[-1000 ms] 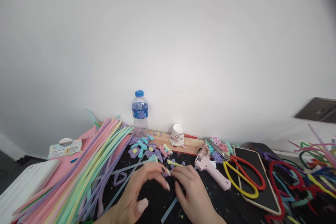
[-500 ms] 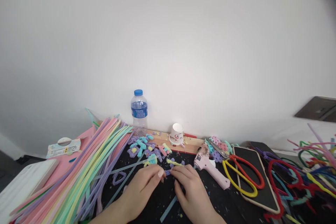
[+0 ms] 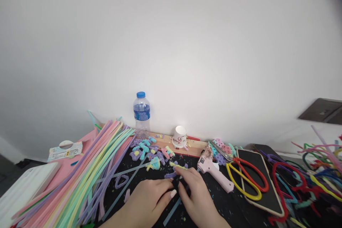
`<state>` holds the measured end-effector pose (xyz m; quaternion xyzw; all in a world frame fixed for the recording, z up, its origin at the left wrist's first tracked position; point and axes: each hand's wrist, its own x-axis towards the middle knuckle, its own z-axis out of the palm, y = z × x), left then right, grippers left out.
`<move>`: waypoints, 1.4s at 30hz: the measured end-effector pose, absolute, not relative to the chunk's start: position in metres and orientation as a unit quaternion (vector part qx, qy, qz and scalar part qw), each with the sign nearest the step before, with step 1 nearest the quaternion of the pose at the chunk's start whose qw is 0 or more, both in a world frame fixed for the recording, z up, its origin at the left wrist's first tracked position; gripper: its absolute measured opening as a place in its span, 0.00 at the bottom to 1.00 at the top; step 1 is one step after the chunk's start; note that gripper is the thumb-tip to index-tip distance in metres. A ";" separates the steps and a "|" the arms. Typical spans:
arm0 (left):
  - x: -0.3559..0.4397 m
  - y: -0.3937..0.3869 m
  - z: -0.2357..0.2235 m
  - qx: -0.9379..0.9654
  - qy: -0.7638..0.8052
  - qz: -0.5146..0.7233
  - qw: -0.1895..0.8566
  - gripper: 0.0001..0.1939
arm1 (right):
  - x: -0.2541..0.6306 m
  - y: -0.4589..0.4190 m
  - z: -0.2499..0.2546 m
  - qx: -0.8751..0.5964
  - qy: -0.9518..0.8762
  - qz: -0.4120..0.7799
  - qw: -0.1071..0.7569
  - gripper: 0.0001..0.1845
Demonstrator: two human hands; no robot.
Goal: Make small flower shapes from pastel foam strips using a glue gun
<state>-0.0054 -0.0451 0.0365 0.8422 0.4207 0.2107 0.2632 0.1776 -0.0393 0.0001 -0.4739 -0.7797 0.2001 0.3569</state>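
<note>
My left hand (image 3: 151,199) is low over the black mat, its fingers bent toward the right hand. Its thumb is a little apart from the fingers, and nothing shows between them. My right hand (image 3: 196,196) has its fingers curled down, with the fingertips at the end of a short purple pipe cleaner piece (image 3: 170,175). Part of that grip is hidden. Just beyond lies a yellow and purple pipe cleaner piece (image 3: 178,165). A yellow and blue twisted piece (image 3: 154,164) rests to the left. A pale blue strip (image 3: 172,212) runs on the mat between my wrists.
Long pastel pipe cleaners (image 3: 88,171) fan out at left. A bottle (image 3: 141,112) and paper cup (image 3: 179,137) stand by the wall. To the right are a pink glue gun (image 3: 216,176), scissors (image 3: 248,181), a dark tablet-like slab (image 3: 267,174) and tangled coloured pipe cleaners (image 3: 317,178).
My left hand first closed in to pinch by the purple piece, then drew back toward me and away from it. My right hand has stayed nearly in place.
</note>
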 end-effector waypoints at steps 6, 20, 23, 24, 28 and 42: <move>-0.006 -0.044 0.036 0.831 0.432 0.229 0.266 0.16 | 0.187 -0.034 -0.006 -0.517 -0.661 0.297 0.456 0.18; -0.015 -0.041 0.019 0.846 0.344 0.359 0.191 0.17 | 0.182 -0.038 -0.008 -0.523 -0.711 0.219 0.415 0.18; -0.017 -0.041 0.024 0.850 0.352 0.345 0.188 0.16 | 0.183 -0.038 -0.006 -0.520 -0.717 0.221 0.408 0.18; -0.017 -0.041 0.027 0.853 0.358 0.326 0.195 0.15 | 0.183 -0.039 -0.006 -0.519 -0.719 0.221 0.406 0.18; -0.019 -0.042 0.036 0.891 0.341 0.182 0.238 0.11 | 0.182 -0.039 -0.005 -0.521 -0.716 0.219 0.409 0.18; -0.019 -0.050 0.037 0.810 0.395 0.048 0.431 0.04 | 0.183 -0.039 -0.007 -0.520 -0.710 0.222 0.420 0.18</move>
